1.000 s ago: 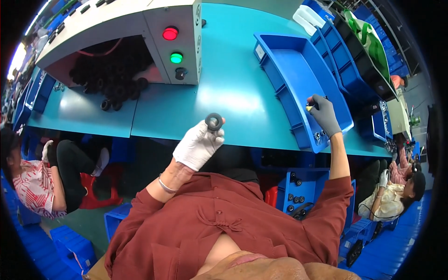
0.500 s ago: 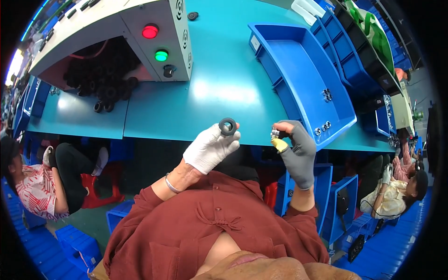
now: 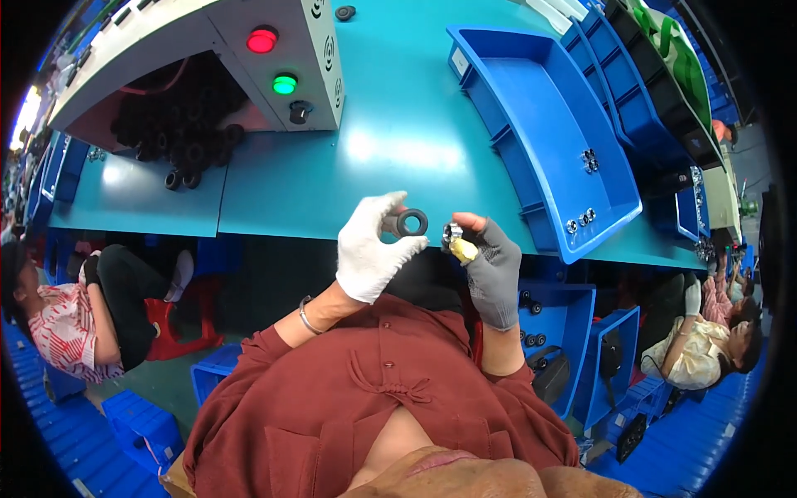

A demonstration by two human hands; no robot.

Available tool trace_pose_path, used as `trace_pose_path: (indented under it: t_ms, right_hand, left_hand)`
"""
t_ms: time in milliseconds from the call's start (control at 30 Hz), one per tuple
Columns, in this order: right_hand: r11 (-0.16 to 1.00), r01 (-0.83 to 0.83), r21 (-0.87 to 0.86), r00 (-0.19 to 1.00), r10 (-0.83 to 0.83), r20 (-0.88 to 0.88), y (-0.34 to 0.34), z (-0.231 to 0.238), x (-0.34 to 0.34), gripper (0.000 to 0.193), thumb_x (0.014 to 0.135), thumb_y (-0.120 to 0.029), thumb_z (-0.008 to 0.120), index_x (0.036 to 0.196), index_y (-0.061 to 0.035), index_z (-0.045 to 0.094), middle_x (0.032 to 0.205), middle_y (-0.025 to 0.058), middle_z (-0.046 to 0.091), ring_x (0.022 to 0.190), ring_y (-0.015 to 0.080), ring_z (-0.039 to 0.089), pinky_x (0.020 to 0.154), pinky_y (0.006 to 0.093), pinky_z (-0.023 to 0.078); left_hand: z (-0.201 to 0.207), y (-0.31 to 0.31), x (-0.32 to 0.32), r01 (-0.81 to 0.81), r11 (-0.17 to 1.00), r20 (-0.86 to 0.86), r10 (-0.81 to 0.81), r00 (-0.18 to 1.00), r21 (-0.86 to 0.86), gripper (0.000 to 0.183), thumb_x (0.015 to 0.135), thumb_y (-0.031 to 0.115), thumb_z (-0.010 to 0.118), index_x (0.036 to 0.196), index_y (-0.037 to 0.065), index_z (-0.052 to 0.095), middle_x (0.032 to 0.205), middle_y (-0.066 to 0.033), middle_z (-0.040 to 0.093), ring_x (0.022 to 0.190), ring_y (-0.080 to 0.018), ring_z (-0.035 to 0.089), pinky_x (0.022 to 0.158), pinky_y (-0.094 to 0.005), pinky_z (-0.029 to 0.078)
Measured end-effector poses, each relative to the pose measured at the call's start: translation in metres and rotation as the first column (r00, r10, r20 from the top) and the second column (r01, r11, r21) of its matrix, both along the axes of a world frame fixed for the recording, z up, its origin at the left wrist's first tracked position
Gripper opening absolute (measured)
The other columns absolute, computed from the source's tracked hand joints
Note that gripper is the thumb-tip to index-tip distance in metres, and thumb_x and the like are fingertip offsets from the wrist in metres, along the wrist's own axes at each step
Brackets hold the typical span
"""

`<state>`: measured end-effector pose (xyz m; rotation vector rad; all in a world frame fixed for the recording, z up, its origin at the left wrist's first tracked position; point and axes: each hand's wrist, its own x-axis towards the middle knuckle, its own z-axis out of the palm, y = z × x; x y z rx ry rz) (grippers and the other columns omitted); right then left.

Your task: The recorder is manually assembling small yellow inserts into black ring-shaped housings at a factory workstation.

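My left hand point(image 3: 367, 253), in a white glove, pinches a black ring point(image 3: 423, 222) that looks like a small rubber tyre; its round opening faces up. Close to its right, my right hand point(image 3: 496, 274) wears a grey glove with bare fingertips and a yellow cover point(image 3: 463, 251) on the thumb. Between its thumb and fingers is a small shiny metal part point(image 3: 451, 233), round and ridged; its exact kind is hard to make out. Ring and metal part are a short gap apart, both over the table's near edge.
A pale machine housing point(image 3: 237, 41) with red and green lights stands at the left, a heap of black rings point(image 3: 195, 153) in its opening. At the right, a blue tray point(image 3: 531, 187) holds several shiny metal parts point(image 3: 589, 160). Co-workers sit on both sides.
My right hand has moved left with the metal part, closer to the black ring. My left hand has turned, its fingers now behind the ring and its thumb in front.
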<state>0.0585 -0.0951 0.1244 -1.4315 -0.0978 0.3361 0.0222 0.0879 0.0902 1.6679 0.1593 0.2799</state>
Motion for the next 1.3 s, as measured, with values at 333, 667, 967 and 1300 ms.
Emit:
trace_pose_path:
  t_ms: [333, 667, 967, 1300]
  right_hand:
    - [0.996, -0.045, -0.078, 0.994, 0.053, 0.101, 0.014, -0.006, 0.0, 0.028, 0.09, 0.002, 0.066, 0.118, 0.0039, 0.067, 0.108, 0.0035, 0.068, 0.099, 0.0096, 0.063, 0.087, 0.0237, 0.052]
    - [0.794, 0.154, -0.588, 0.578, 0.41, 0.705, 0.026, 0.001, 0.016, 0.029, 0.075, 0.005, 0.068, 0.104, 0.0013, 0.065, 0.097, 0.0133, 0.062, 0.088, 0.0303, 0.062, 0.074, 0.0381, 0.051]
    - [0.749, 0.133, -0.649, 0.595, 0.463, 0.657, 0.036, 0.021, 0.0, 0.036, 0.077, 0.004, 0.068, 0.113, 0.0024, 0.062, 0.105, 0.0144, 0.06, 0.092, 0.0301, 0.062, 0.077, 0.0368, 0.052]
    - [0.965, 0.078, -0.251, 0.845, 0.069, 0.53, 0.029, -0.002, -0.004, 0.032, 0.082, 0.0, 0.072, 0.113, 0.0037, 0.066, 0.11, 0.0124, 0.064, 0.096, 0.019, 0.064, 0.083, 0.028, 0.052]
  left_hand:
    - [-0.006, 0.007, -0.003, 0.075, 0.943, -0.064, -0.101, 0.993, -0.325, 0.046, 0.079, 0.002, 0.08, 0.122, -0.004, 0.065, 0.107, -0.0101, 0.068, 0.092, -0.0125, 0.067, 0.082, -0.0264, 0.055]
    - [-0.012, 0.006, -0.007, 0.085, 0.872, -0.156, -0.18, 0.971, -0.482, 0.045, 0.091, 0.005, 0.069, 0.132, -0.008, 0.057, 0.113, -0.0129, 0.067, 0.095, -0.0166, 0.066, 0.086, -0.0281, 0.055]
    - [-0.014, 0.007, -0.003, 0.036, 0.716, -0.161, -0.205, 0.965, -0.697, 0.025, 0.093, 0.006, 0.067, 0.113, -0.008, 0.062, 0.101, -0.0122, 0.07, 0.093, -0.0144, 0.067, 0.085, -0.0274, 0.055]
    - [0.002, 0.0, -0.003, 0.171, 0.789, 0.02, -0.198, 0.98, -0.59, 0.022, 0.089, -0.001, 0.069, 0.11, -0.004, 0.062, 0.105, -0.0093, 0.068, 0.097, -0.0152, 0.065, 0.087, -0.0277, 0.053]
